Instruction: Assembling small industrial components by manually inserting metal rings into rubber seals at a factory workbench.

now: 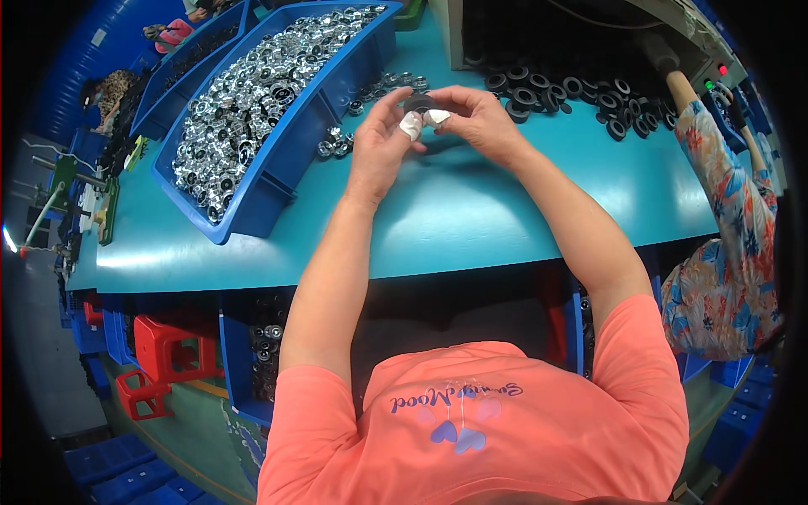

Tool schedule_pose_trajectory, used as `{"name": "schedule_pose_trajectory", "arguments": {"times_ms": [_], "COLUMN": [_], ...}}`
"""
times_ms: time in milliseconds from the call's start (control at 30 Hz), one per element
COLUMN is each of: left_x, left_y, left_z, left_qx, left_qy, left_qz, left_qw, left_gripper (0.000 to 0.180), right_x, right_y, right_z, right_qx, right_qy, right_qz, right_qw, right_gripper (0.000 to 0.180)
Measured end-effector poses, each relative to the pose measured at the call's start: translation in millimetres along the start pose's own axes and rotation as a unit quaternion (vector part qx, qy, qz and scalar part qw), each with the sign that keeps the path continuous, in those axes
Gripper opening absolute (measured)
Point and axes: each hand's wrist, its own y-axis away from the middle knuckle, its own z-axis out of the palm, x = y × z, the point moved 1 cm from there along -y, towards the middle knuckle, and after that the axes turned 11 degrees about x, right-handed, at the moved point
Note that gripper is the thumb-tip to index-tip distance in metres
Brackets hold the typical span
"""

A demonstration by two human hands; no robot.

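Over the teal table (pixel 497 202), my left hand (pixel 380 150) and my right hand (pixel 486 124) meet around a small black wheel-like ring (pixel 417 103). Fingers of both hands are closed on its sides, and both thumbs wear white wrapping. My fingers cover part of the ring, so whether a second piece sits in it cannot be made out. Just left of my hands lie a few loose silver hubs (pixel 335 145), with more beyond my left fingers. Several black rings (pixel 539 88) are spread on the table past my right hand.
A long blue bin (pixel 265 189) heaped with shiny silver hubs (pixel 244 118) stands at left. At far right a co-worker's arm (pixel 705 139) in a floral sleeve reaches into a dark-fronted machine housing (pixel 454 38). Red stools (pixel 168 345) and blue crates (pixel 244 370) are below the table.
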Motion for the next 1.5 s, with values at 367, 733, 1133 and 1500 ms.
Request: {"name": "schedule_pose_trajectory", "arguments": {"times_ms": [367, 733, 1133, 1500], "left_x": [1.7, 4.7, 4.2, -8.4], "left_y": [-0.2, -0.9, 0.0, 2.5], "left_z": [-2.9, -10.1, -1.2, 0.3], "left_qx": [0.014, 0.03, -0.054, -0.042], "left_qy": [-0.009, -0.042, -0.014, -0.236], "left_qz": [-0.026, -0.085, -0.012, 0.079], "left_qw": [1.0, 0.995, 0.998, 0.968], "left_gripper": [0.034, 0.034, 0.054, 0.053], "right_x": [-17.1, -9.3, 0.2, 7.0], "right_y": [7.0, 11.7, 2.1, 2.4], "right_z": [6.5, 14.2, 3.7, 6.1], "right_qx": [-0.012, 0.016, -0.018, 0.013], "right_qy": [-0.008, 0.013, -0.145, -0.054], "right_qz": [0.046, 0.041, 0.165, 0.172], "right_qw": [0.999, 0.999, 0.975, 0.984], "right_gripper": [0.04, 0.034, 0.033, 0.034]}}
